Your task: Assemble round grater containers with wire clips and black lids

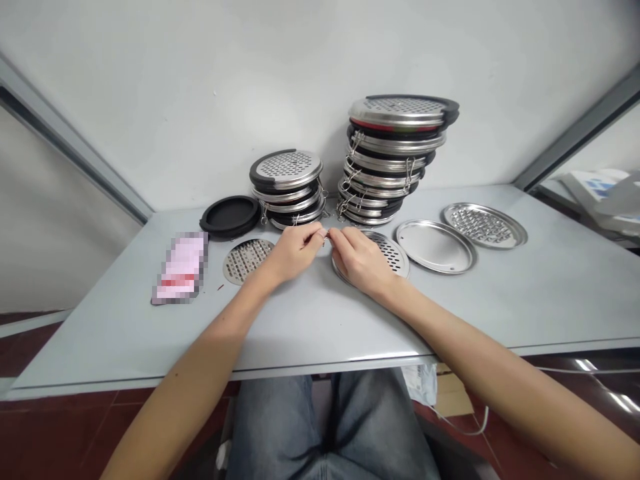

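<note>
Above the middle of the grey table, my left hand (299, 252) and my right hand (361, 259) meet at the fingertips, both closed in a pinch. Between them is something small and thin, too tiny to name. Under my right hand lies a round perforated metal grater plate (397, 257), partly covered by the hand. A second round grater disc (243, 260) rests flat beside my left wrist. Behind the hands rise a short stack of round graters (290, 193) and a taller stack of them (390, 173), with black rims and wire clips on their sides.
A black round lid or bowl (230, 215) sits at the back left, near a blurred pink item (180, 270). To the right lie a shallow metal dish (435, 247) and another grater plate (485, 227). A wall (250, 80) closes off the table's back.
</note>
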### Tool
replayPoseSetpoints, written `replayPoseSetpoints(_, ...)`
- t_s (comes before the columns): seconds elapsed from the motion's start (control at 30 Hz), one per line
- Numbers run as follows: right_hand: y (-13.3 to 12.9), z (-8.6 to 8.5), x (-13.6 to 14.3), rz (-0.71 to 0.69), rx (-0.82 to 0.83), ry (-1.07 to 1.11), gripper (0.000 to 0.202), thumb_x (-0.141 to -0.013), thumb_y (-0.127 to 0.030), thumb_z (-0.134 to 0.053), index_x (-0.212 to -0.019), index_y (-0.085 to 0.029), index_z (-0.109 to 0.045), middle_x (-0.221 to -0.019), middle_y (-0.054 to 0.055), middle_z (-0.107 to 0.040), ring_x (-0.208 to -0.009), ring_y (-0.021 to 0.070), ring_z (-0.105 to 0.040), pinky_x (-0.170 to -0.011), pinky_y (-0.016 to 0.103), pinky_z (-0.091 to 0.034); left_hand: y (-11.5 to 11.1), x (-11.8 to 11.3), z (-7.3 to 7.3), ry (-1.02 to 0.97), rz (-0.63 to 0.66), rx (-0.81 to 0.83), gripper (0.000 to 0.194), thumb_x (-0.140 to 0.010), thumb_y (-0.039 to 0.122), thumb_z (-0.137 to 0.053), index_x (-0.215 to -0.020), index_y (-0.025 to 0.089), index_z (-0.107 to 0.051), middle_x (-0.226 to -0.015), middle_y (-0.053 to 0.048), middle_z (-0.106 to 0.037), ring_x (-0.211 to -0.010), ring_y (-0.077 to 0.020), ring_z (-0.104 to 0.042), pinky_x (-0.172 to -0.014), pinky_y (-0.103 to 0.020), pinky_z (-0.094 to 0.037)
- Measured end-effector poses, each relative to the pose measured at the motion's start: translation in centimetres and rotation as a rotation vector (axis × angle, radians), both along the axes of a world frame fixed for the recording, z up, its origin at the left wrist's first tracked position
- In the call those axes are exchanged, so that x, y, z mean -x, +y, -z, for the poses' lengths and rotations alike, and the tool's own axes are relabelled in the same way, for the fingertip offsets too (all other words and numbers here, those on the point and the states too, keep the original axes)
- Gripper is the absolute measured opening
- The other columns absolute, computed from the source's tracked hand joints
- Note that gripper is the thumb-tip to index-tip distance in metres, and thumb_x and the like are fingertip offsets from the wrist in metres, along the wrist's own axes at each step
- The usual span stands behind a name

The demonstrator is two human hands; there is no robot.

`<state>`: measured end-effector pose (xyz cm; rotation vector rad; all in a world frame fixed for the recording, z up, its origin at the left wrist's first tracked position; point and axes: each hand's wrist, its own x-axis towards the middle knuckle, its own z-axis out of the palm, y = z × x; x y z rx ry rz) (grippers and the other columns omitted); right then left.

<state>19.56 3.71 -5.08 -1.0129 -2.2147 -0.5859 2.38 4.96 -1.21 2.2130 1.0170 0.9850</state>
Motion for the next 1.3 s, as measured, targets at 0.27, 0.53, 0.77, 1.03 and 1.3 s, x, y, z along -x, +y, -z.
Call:
replayPoseSetpoints(0.27, 0.1, -0.2, -0.1, -0.036, -0.014, 0.053, 0.023, -0.094, -0.011, -0.034, -0.104, -0.011, -0.055, -0.077, 0.007, -0.054, -0.073, 0.0195, -0.048, -0.064, 0.028, -0.042, 0.1, 0.7, -0.1, -0.070, -0.015, -0.015, 0.019, -0.090, 0.033, -0.052, -0.088, 0.017, -0.063, -0.076, -0.001, -0.064, -0.070, -0.0136, -0.058, -0.062, -0.025, -0.042)
replayPoseSetpoints(0.53, 0.2, -0.1, -0.4, -0.035, 0.018, 0.100, 0.022, -0.095, -0.013, -0.035, -0.108, -0.013, -0.053, -0.083, 0.009, -0.057, -0.078, 0.0210, -0.052, -0.066, 0.030, -0.045, -0.2, 0.7, 0.4, -0.236, -0.005, 0.089, 0.026, -0.076, 0.030, -0.072, -0.098, 0.016, -0.073, -0.096, -0.008, -0.075, -0.083, -0.0196, -0.071, -0.074, -0.030, -0.057)
replayPoseSetpoints(0.77, 0.4, -0.1, -0.3, -0.023, -0.012, 0.082, 0.023, -0.093, -0.010, -0.035, -0.106, -0.013, -0.053, -0.080, 0.008, -0.055, -0.076, 0.0209, -0.050, -0.064, 0.030, -0.044, -0.2, 0.6, 0.3, -0.230, -0.053, 0.079, 0.024, -0.079, 0.033, -0.070, -0.096, 0.016, -0.074, -0.094, -0.008, -0.075, -0.080, -0.0193, -0.071, -0.072, -0.030, -0.058)
replayPoseSetpoints(1.03, 0.7, -1.0, -1.3, -0.072, -0.017, -0.147, 0.025, -0.093, -0.009, -0.033, -0.101, -0.011, -0.057, -0.077, 0.008, -0.052, -0.075, 0.0208, -0.045, -0.059, 0.030, -0.037, 0.1, 1.1, 0.1, -0.261, -0.054, 0.084, 0.017, -0.078, 0.031, -0.071, -0.086, 0.016, -0.073, -0.086, -0.005, -0.074, -0.077, -0.0167, -0.068, -0.072, -0.028, -0.056)
replayPoseSetpoints(1.3, 2.4, -4.9, -1.6, -0.111, -0.042, -0.424, 0.032, -0.093, -0.003, -0.028, -0.087, -0.012, -0.058, -0.070, 0.006, -0.048, -0.065, 0.0182, -0.040, -0.052, 0.031, -0.028, 0.1, 0.3, -0.1, -0.484, -0.176, 0.228, 0.016, -0.072, 0.028, -0.074, -0.079, 0.013, -0.075, -0.071, -0.005, -0.073, -0.066, -0.0168, -0.068, -0.066, -0.030, -0.058)
